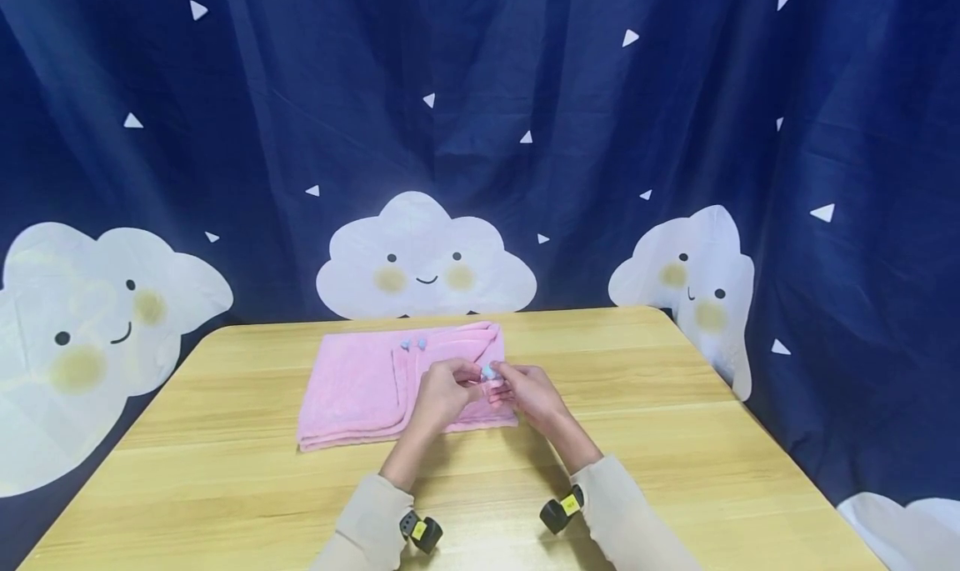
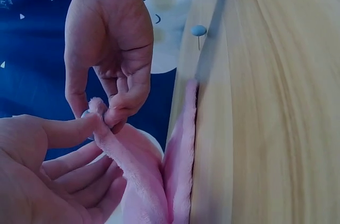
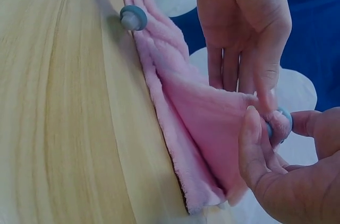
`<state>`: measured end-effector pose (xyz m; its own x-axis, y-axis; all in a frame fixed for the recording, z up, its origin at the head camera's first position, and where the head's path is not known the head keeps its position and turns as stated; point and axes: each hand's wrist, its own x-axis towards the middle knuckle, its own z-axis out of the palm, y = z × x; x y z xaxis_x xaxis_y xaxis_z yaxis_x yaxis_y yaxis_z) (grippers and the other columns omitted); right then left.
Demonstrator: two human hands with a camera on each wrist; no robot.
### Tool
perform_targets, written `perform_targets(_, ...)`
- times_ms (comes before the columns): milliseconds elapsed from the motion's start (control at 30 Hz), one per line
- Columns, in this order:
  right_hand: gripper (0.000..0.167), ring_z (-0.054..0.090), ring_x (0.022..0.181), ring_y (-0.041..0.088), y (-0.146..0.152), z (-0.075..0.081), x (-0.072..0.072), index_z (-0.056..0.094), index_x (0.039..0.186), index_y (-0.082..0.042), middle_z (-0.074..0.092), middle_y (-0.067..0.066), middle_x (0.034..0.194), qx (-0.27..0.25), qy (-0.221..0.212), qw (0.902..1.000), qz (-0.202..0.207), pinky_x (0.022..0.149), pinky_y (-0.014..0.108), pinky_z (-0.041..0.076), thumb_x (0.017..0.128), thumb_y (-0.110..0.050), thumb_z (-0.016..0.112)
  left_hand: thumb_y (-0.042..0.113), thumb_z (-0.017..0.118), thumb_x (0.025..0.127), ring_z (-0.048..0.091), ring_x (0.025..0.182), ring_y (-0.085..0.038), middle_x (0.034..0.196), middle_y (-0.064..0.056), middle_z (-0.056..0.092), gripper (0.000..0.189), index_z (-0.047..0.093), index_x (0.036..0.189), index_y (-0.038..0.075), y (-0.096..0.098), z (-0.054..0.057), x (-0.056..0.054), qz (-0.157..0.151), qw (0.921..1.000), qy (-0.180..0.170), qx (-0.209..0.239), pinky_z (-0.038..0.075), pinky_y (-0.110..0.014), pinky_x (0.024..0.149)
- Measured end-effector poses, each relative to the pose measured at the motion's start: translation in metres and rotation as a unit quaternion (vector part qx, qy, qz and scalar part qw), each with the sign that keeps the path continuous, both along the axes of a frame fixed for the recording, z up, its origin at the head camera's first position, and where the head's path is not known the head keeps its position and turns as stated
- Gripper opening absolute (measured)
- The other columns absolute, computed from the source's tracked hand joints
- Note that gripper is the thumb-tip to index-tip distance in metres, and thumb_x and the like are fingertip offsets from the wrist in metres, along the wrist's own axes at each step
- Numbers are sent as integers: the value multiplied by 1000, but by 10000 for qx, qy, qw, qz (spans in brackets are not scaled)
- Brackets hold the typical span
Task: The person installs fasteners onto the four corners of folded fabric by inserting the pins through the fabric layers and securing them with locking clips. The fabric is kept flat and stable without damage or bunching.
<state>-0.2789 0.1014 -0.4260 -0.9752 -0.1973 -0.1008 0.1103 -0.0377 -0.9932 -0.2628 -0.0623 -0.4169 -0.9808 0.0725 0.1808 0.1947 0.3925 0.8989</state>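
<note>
A pink plush blanket (image 1: pixel 360 388) lies folded on the table, one corner lifted between both hands. At that corner, a small blue round quilt fastener (image 3: pixel 287 115) sits with fabric bunched beside it. My right hand (image 1: pixel 534 394) pinches the fastener and corner between thumb and forefinger. From the other side, my left hand (image 1: pixel 442 392) pinches the blanket's edge close by, its thumb (image 2: pixel 74 131) on the fabric. The other left fingers extend loosely behind the cloth. Fingers partly hide the fastener.
Two small blue pieces (image 1: pixel 413 344) rest on the blanket's far part. A blue-headed pin (image 2: pixel 199 31) with a thin shaft stands out at the table in the left wrist view. A blue-rimmed round piece (image 3: pixel 133 18) sits at the blanket's edge. Behind the wooden table (image 1: pixel 675 454) hangs a navy curtain (image 1: pixel 480 154).
</note>
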Motion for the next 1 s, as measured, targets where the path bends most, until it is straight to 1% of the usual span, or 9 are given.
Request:
perform_targets(133, 41, 67, 65, 10, 0, -1, 0, 64, 115, 14, 71, 2, 75, 14, -23, 10000, 12, 67, 24, 59, 103, -24, 56, 0, 80, 75, 72, 87, -23, 98, -12, 78, 23, 77, 97, 2, 0, -1, 0, -56, 9989, -70, -465, 59, -39, 82)
perform_targets(267, 41, 67, 64, 10, 0, -3, 0, 64, 113, 15, 70, 3, 73, 6, -10, 10000, 16, 66, 24, 59, 103, -24, 56, 1, 80, 73, 71, 84, -22, 95, -11, 78, 24, 78, 96, 3, 0, 0, 2, -62, 9972, 25, -741, 59, -39, 78)
perform_targets(467, 40, 64, 64, 9, 0, -5, -1, 64, 109, 13, 67, 3, 74, 111, -19, 9999, 28, 65, 23, 57, 103, -27, 59, 6, 78, 79, 68, 76, -16, 86, -7, 78, 12, 80, 90, 7, 2, -1, 2, 137, 9946, 149, -1017, 55, -34, 72)
perform_targets(633, 39, 61, 64, 9, 1, -4, -1, 64, 105, 13, 65, 3, 75, 109, 0, 9999, -114, 64, 22, 55, 105, -26, 55, 10, 78, 82, 69, 80, -19, 86, -7, 78, 12, 80, 93, 5, 1, -3, 1, 260, 9939, 195, -1051, 56, -39, 76)
perform_targets(700, 38, 61, 63, 9, 1, -3, 0, 64, 103, 13, 64, 3, 74, 73, 10, 9997, -225, 63, 22, 54, 106, -24, 52, 10, 78, 84, 69, 78, -19, 86, -9, 78, 12, 79, 94, 4, 0, -6, -1, 263, 9954, 121, -918, 56, -38, 74)
perform_targets(767, 38, 60, 62, 9, 2, -2, 0, 64, 103, 14, 64, 4, 73, 59, 31, 9995, -307, 62, 23, 55, 106, -21, 50, 9, 75, 86, 69, 70, -17, 84, -11, 77, 12, 78, 95, 2, -2, -9, -4, 277, 9974, -39, -669, 57, -34, 67)
perform_targets(867, 39, 60, 62, 9, 3, 0, 1, 63, 107, 16, 64, 4, 74, 122, 27, 9993, -352, 63, 23, 55, 107, -20, 47, 7, 71, 89, 64, 57, -14, 80, -15, 74, 12, 74, 97, -2, -6, -13, -9, 289, 9987, -409, -13, 54, -27, 54)
perform_targets(933, 39, 60, 62, 9, 3, 1, 2, 62, 109, 17, 63, 3, 74, 199, 51, 9992, -335, 63, 24, 55, 107, -19, 46, 6, 68, 91, 65, 53, -13, 80, -17, 73, 15, 71, 101, -4, -11, -14, -12, 359, 9967, -587, 442, 54, -25, 50)
perform_targets(1000, 39, 60, 62, 10, 3, 1, 1, 61, 109, 16, 63, 3, 73, 241, 32, 9991, -334, 64, 25, 56, 107, -19, 45, 8, 67, 93, 67, 54, -14, 83, -19, 74, 19, 69, 105, -6, -16, -15, -14, 424, 9924, -734, 892, 55, -25, 51)
